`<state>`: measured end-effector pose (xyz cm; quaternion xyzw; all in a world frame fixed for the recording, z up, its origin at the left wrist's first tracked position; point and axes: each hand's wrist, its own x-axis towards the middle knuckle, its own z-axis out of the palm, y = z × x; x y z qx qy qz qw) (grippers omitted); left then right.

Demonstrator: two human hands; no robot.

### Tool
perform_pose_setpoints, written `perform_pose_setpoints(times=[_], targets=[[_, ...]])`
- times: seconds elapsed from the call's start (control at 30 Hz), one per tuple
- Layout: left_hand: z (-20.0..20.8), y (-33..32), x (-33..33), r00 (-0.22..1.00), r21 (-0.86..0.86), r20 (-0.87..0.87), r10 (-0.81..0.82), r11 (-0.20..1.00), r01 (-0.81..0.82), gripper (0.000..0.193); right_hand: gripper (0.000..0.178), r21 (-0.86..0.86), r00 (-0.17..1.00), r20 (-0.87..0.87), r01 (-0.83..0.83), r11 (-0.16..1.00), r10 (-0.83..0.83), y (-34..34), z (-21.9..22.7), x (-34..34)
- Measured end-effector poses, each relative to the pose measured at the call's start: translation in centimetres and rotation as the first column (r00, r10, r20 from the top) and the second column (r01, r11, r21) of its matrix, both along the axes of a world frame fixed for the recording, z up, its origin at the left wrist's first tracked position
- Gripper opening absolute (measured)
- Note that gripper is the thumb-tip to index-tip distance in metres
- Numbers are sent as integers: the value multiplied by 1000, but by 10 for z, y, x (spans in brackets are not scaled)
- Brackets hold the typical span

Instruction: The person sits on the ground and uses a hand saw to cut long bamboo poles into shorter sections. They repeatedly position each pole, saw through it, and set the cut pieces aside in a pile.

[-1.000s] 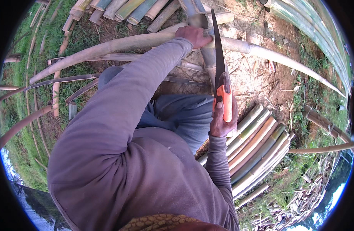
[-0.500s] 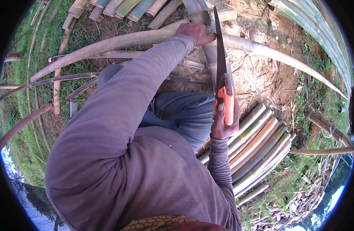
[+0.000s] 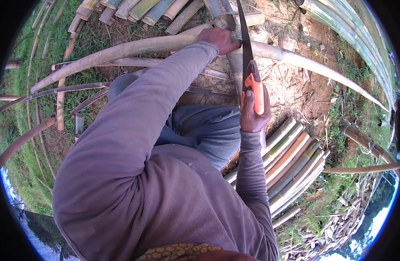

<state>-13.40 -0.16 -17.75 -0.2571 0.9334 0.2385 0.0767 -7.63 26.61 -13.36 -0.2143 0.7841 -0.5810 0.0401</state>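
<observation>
A long, pale bamboo pole (image 3: 134, 49) lies crosswise in front of me, resting over another bamboo pole (image 3: 235, 69) that runs away from me. My left hand (image 3: 220, 40) is closed around the crosswise pole, just left of the saw blade. In my right hand (image 3: 255, 114) is the orange and black handle of a hand saw (image 3: 254, 87). Its long dark blade points away from me and crosses the pole right beside my left thumb; the tip reaches the upper edge of the view. Whether the teeth have cut into the pole, I cannot tell.
Cut bamboo lengths (image 3: 291, 158) lie stacked at my right, and more cut pieces (image 3: 158, 9) lie at the far left. Long green bamboo poles (image 3: 348, 32) rest at the far right. Thin poles (image 3: 28, 141) cross the grass on the left. Bamboo scraps (image 3: 335, 226) litter the near right.
My right hand and the saw have moved forward, away from me, so the blade reaches farther past the pole. My left hand keeps its hold on the pole.
</observation>
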Motion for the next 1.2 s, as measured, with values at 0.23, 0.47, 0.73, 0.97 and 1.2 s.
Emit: perform_pose_setpoints(times=[0.23, 0.47, 0.73, 0.97, 1.2], targets=[[10, 0, 10, 999, -7, 1, -33, 999, 33, 70, 56, -90, 983, 185, 4, 996, 13, 82, 42, 94], [8, -3, 5, 999, 1, 3, -48, 999, 48, 74, 44, -82, 999, 33, 41, 996, -39, -1, -19, 16], [-3, -66, 70, 963, -126, 90, -252, 957, 262, 84, 51, -84, 986, 155, 69, 994, -56, 3, -4, 19], [11, -70, 63, 966, -76, 94, -242, 965, 250, 66, 59, -62, 999, 18, 48, 997, -47, 1, 0, 8], [16, -59, 32, 976, -72, 87, -198, 976, 204, 60, 51, -18, 979, 163, 125, 992, -120, -2, 0, -22]])
